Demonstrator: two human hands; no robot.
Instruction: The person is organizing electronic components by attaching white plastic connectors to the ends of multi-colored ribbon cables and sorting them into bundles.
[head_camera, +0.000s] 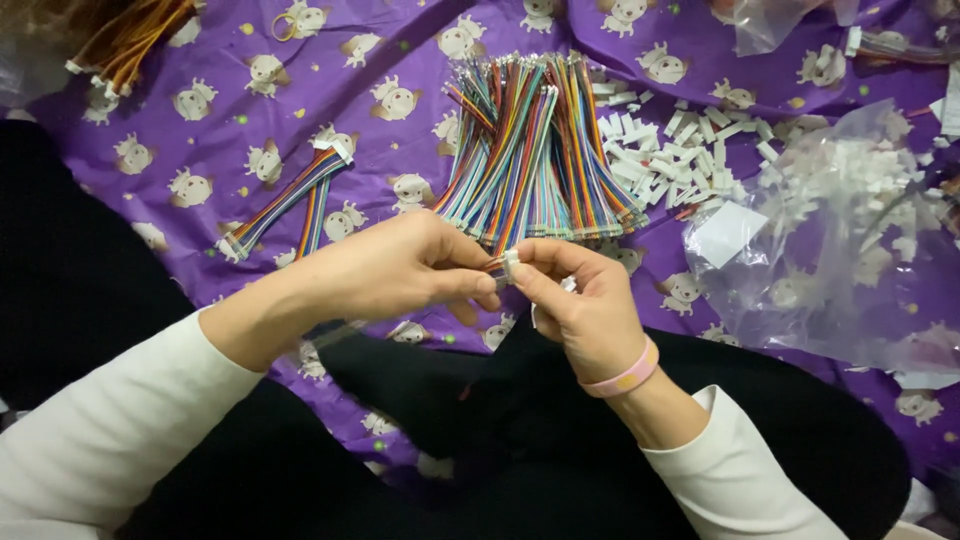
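Tiny white plastic plug (511, 262) sits pinched between both hands, above a purple cloth with little animals (200, 140). Left hand (400, 270) and right hand (580, 300) squeeze it tight, near a big pile of rainbow wires (535, 150).

A small white plastic connector (511, 262) sits pinched between the fingertips of both hands, at the centre of the view. Short multicoloured wires (497, 264) meet it from its 9 o'clock side, mostly hidden by the fingers. At its 12 o'clock lies a large fanned bundle of rainbow wire leads (535, 150).
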